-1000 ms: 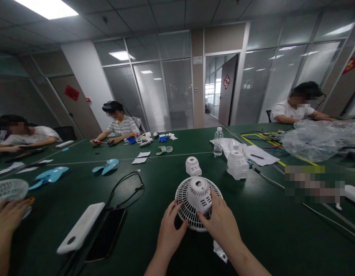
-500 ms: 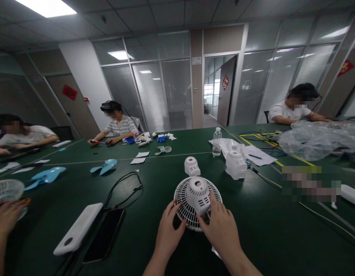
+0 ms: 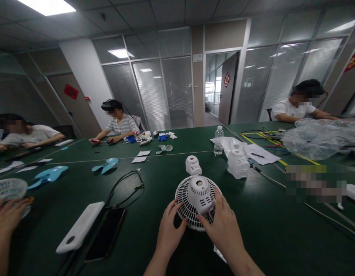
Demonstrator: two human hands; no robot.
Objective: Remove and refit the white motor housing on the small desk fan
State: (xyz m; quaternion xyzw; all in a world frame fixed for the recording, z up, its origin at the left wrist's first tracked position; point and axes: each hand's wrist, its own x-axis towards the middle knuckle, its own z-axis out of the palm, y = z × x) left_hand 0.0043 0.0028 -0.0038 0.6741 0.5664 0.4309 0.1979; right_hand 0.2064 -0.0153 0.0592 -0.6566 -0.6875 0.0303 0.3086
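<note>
In front of me a round white fan grille [image 3: 183, 207] lies on the green table, and a white vented motor housing [image 3: 199, 191] stands on its middle. My left hand [image 3: 171, 224] curves around the grille's near left rim, fingertips on its bars and thumb at the lower edge. My right hand [image 3: 222, 220] has its fingers along the right side of the motor housing and its thumb at the housing's lower front, over the grille. The right rim is partly hidden by that hand. Just behind the grille sits a second white housing [image 3: 193, 165].
A third housing [image 3: 237, 165] and a water bottle [image 3: 219, 140] stand at the back right. Leftward are a white power bank [image 3: 79, 228], a phone [image 3: 105, 234], a cable and blue fan blades [image 3: 105, 165]. Another person's hand [image 3: 10, 214] rests at a grille far left.
The view has shifted slightly. My right fingers have moved a little outward along the housing's side; my left hand keeps its place on the grille.
</note>
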